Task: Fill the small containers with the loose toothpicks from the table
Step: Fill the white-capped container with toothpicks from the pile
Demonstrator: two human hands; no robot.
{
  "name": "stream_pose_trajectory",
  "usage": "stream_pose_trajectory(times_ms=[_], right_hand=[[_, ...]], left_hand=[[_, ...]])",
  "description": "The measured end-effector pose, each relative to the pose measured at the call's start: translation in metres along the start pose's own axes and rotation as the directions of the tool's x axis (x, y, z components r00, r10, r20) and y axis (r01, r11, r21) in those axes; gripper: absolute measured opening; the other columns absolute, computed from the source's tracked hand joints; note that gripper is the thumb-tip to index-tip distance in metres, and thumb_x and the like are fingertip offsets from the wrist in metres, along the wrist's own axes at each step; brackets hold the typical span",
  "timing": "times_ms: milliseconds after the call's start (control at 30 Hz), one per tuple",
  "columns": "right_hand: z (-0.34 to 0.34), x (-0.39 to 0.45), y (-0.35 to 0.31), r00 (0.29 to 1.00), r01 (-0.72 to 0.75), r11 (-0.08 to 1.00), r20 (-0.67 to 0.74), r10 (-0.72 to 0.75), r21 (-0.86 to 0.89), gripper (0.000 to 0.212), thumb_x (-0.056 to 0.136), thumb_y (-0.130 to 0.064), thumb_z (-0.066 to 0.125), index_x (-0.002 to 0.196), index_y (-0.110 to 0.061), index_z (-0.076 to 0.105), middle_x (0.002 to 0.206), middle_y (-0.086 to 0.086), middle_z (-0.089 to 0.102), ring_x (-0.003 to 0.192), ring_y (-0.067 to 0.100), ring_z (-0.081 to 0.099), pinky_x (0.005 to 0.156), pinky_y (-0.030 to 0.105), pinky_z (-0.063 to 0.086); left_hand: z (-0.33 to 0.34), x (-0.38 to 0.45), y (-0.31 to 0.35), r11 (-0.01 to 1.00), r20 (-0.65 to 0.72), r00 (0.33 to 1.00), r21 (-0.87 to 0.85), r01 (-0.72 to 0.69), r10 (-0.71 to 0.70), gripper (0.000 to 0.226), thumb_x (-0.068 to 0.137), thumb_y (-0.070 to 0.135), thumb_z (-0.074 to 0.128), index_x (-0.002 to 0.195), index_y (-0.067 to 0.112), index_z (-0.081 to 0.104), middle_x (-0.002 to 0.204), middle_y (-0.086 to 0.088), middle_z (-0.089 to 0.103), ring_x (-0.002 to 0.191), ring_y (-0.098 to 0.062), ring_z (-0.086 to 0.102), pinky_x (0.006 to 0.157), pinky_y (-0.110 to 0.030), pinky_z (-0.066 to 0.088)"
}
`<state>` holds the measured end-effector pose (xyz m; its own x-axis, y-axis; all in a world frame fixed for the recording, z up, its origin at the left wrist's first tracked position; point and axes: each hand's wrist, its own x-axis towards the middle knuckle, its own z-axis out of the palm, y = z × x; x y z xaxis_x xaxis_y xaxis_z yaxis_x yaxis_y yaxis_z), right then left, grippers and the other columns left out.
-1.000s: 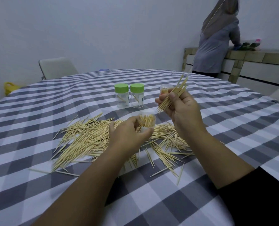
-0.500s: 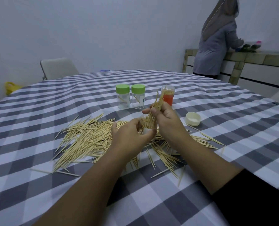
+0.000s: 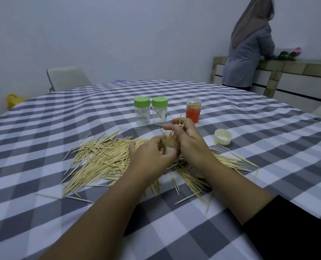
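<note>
A big heap of loose toothpicks (image 3: 103, 162) lies on the checked tablecloth (image 3: 249, 139). My left hand (image 3: 150, 156) grips a small clear container (image 3: 170, 147) stuffed with toothpicks, held just above the heap. My right hand (image 3: 188, 141) is right beside it, its fingers pinching a few toothpicks (image 3: 181, 124) over the container's mouth. Behind stand two clear containers with green lids (image 3: 141, 113) (image 3: 160, 113) and an open red-labelled container (image 3: 193, 110) full of toothpicks.
A cream lid (image 3: 223, 136) lies upside down to the right of my hands. A chair (image 3: 67, 77) stands at the table's far left. A person (image 3: 247, 45) stands at a counter (image 3: 296, 66) at the back right.
My right hand came down from mid-air with its bundle to the container in my left hand, and most of the bundle now sits inside. The left hand stayed put.
</note>
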<state>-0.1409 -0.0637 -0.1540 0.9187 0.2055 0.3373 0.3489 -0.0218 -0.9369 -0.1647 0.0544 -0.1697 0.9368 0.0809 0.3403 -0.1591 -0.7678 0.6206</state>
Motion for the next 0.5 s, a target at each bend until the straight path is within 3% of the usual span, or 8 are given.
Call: stream_pose_trajectory(times_ms=[167,300,400,500], right_hand=[[-0.005,0.001,0.000,1.000,0.025,0.999,0.011,-0.025,-0.041,0.020,0.101,-0.026,0.038,0.116,-0.037,0.045,0.112,-0.005,0.065,0.108,0.013,0.060,0.089,0.031,0.051],[-0.006,-0.003,-0.002,0.993,0.073,0.993,0.104,-0.064,-0.093,0.031,0.099,-0.031,0.042,0.127,-0.045,0.039,0.120,-0.009,0.058,0.098,-0.009,0.058,0.084,0.015,0.049],[-0.001,-0.006,0.001,0.986,0.141,0.943,0.129,-0.107,-0.302,0.044,0.095,-0.037,0.051,0.138,-0.037,0.040,0.129,-0.015,0.052,0.114,-0.001,0.050,0.098,0.029,0.043],[0.004,-0.004,0.007,0.980,0.193,0.886,0.033,-0.198,-0.421,0.041,0.092,-0.036,0.056,0.132,-0.031,0.051,0.123,-0.016,0.055,0.121,0.008,0.047,0.105,0.043,0.037]], left_hand=[[0.000,0.000,0.000,1.000,0.010,1.000,-0.009,-0.006,0.006,0.027,0.085,0.055,0.050,0.098,0.033,0.058,0.089,0.016,0.067,0.096,-0.003,0.058,0.115,-0.050,0.004],[0.000,0.000,-0.001,1.000,0.013,1.000,-0.009,-0.015,0.015,0.024,0.086,0.051,0.051,0.100,0.034,0.057,0.089,0.017,0.066,0.098,-0.003,0.058,0.115,-0.049,0.004],[-0.001,-0.001,0.001,1.000,0.036,0.999,0.007,-0.031,0.030,0.022,0.085,0.040,0.052,0.107,0.033,0.056,0.093,0.016,0.065,0.104,-0.005,0.057,0.116,-0.049,0.001],[0.000,0.000,0.000,0.999,0.044,0.998,0.024,-0.037,0.036,0.027,0.084,0.033,0.054,0.111,0.032,0.057,0.094,0.016,0.066,0.105,-0.004,0.057,0.116,-0.048,-0.001]])
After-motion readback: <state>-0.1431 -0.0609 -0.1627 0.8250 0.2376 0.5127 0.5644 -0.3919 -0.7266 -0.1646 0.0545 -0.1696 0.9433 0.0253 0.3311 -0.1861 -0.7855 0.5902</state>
